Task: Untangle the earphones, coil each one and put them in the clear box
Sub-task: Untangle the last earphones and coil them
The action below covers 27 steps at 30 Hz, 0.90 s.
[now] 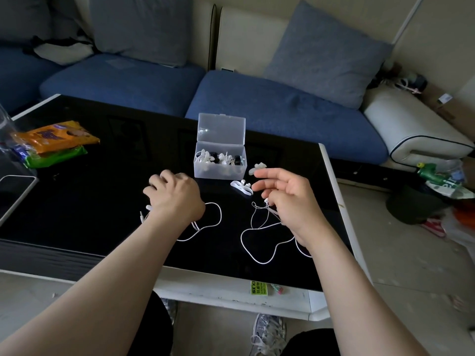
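Note:
The clear box (pixel 205 173) stands open on the black table (pixel 90 214), lid up, with several coiled earphones inside. One white earphone cable (pixel 217 214) loops on the table under my left hand (pixel 174 195), which lies knuckles up over one end of it, fingers curled; its plug and an earbud show at my wrist's left. A second white cable (pixel 259 242) hangs from my right hand (pixel 285 196), which pinches it near an earbud, the other fingers spread. Two white cable clips (pixel 241 187) lie between the box and my right hand.
Orange and green snack packets (pixel 55 142) and a tablet (pixel 12 194) lie at the table's left. A blue sofa with cushions (pixel 282 109) runs behind the table. The table's right edge (pixel 331 181) is near my right hand. Clutter covers the floor at the right.

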Motion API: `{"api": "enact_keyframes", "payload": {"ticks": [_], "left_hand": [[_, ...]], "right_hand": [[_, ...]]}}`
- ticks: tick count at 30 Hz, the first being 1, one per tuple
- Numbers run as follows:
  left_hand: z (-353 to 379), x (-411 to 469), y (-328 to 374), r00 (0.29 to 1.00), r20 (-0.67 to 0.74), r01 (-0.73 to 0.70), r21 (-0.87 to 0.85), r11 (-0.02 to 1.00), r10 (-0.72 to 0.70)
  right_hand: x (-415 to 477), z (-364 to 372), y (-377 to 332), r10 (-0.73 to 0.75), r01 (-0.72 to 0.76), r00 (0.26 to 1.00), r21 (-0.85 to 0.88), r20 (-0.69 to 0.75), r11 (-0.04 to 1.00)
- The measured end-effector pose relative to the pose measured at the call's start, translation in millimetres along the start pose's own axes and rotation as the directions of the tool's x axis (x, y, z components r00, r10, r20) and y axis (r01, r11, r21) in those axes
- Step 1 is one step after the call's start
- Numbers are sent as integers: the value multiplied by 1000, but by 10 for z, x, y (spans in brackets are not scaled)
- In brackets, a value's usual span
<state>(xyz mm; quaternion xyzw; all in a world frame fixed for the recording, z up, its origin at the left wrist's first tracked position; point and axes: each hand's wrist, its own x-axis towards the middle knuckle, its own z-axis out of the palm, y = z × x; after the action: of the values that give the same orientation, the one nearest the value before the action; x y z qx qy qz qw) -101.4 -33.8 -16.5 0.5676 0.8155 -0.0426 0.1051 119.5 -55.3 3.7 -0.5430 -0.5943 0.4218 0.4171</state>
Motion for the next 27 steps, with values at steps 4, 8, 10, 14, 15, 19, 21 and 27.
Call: {"api": "enact_keyframes", "payload": {"ticks": [4,8,10,14,15,19,21,27], "left_hand": [[-37,-54,197,861,80,-473,-236,849,502],[15,-200,459,618,144,-471,-719,511,773],[59,-182,573,653,161,-371,-784,498,740],[105,-58,669,808,217,-214,-757,618,547],[147,12,685,846,168,-256,-704,662,506],[253,148,731,928,-45,-342,-500,795,371],[264,124,801,933,-107,-351,-474,808,343],[324,82,980,911,-87,-403,-381,832,402]], "right_hand": [[-12,-27,58,-30,29,999,45,22,999],[-12,-18,74,-79,77,997,150,6,986],[18,-60,98,-82,87,996,142,-40,986],[78,-348,364,-18,-35,975,-231,-221,972],[71,-449,453,36,-120,968,-331,-249,936],[7,-739,819,265,-375,926,-561,-270,738],[0,-796,953,317,-406,914,-584,-254,703],[49,-858,1259,339,-446,890,-729,-304,519]]}}
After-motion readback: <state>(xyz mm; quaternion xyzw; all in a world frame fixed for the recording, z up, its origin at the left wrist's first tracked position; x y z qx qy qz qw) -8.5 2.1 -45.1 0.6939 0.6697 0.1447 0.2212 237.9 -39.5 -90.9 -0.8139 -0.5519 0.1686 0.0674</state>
